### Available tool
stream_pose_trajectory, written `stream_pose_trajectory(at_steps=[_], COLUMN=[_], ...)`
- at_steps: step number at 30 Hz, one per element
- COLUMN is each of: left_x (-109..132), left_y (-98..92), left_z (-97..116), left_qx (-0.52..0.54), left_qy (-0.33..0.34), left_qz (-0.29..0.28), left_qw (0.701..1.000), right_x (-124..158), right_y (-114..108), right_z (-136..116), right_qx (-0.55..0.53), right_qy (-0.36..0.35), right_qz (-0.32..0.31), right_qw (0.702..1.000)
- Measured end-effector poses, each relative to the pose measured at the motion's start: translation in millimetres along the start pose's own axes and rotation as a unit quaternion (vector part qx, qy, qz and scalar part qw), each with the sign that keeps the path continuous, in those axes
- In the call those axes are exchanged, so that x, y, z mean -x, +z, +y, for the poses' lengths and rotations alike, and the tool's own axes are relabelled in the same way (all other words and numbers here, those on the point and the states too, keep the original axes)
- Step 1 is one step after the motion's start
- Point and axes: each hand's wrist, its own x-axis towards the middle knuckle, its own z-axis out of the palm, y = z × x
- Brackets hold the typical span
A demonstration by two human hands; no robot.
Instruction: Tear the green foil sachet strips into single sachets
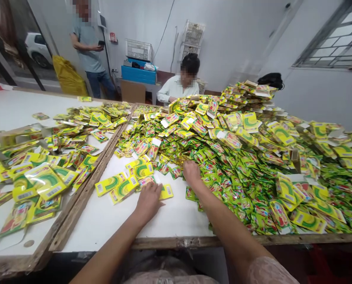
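Note:
A big heap of small green and yellow sachets covers the right part of the white table. My right hand reaches into the near edge of that heap, its fingers curled down among the sachets and mostly hidden. My left hand lies on the table with its fingers on a few larger yellow packets set in a loose row. A yellow packet lies just right of that hand.
A second table on the left holds more yellow packets, parted from mine by a wooden edge. A seated person works at the far side. Another person stands at the back left holding a phone. Crates are stacked against the wall.

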Motion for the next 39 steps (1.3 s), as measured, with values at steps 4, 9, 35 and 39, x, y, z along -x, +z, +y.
stream_pose_trajectory(at_steps=[4,9,35,39], left_x=[4.0,21.1,50.0,51.9], left_y=[-0.8,-13.6,-41.4,-48.3], left_z=[-0.5,-1.6,-7.0,-5.8], left_qx=[0.008,0.075,0.488,0.428], left_qy=[-0.038,-0.110,-0.204,-0.202], left_qz=[-0.022,-0.023,0.132,0.141], left_qw=[0.999,0.991,0.838,0.869], right_x=[25.1,69.5,116.0,122.7], right_y=[-14.3,-2.3,-6.0,-6.1], right_z=[1.9,7.5,-27.7,-28.9], right_qx=[-0.118,-0.432,-0.621,-0.496], right_qy=[0.030,0.139,0.085,0.019], right_qz=[0.025,-0.069,-0.116,-0.151], right_qw=[0.992,0.889,0.771,0.855])
